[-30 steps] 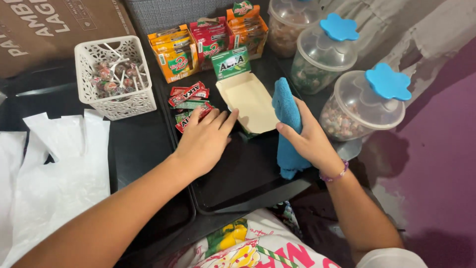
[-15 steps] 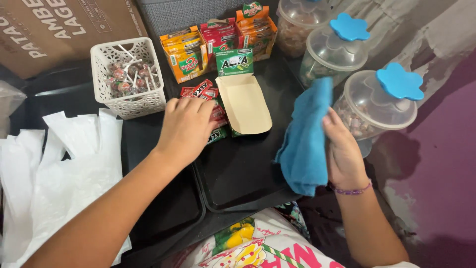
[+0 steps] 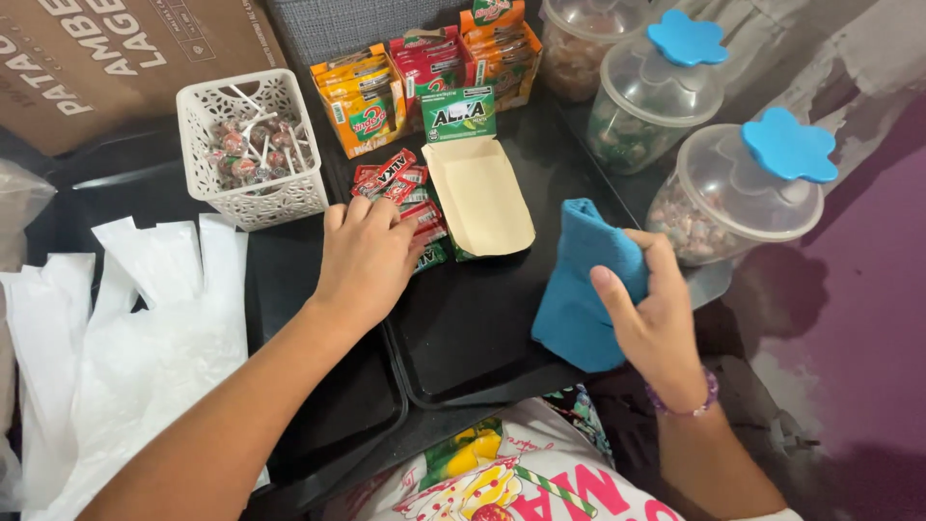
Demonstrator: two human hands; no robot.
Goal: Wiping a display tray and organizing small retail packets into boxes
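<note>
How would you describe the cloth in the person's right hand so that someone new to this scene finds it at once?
Start at the black tray in front of the person, with its open beige carton. At the tray's right edge, the right hand grips a bunched blue cloth. It is the only soft, plain blue thing here; the other blue items are hard flower-shaped jar lids.

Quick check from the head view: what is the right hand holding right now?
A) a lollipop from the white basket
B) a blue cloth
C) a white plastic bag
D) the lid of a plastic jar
B: the right hand grips a bunched blue cloth over the black tray, while the left hand rests on the small red candy packets.
</note>
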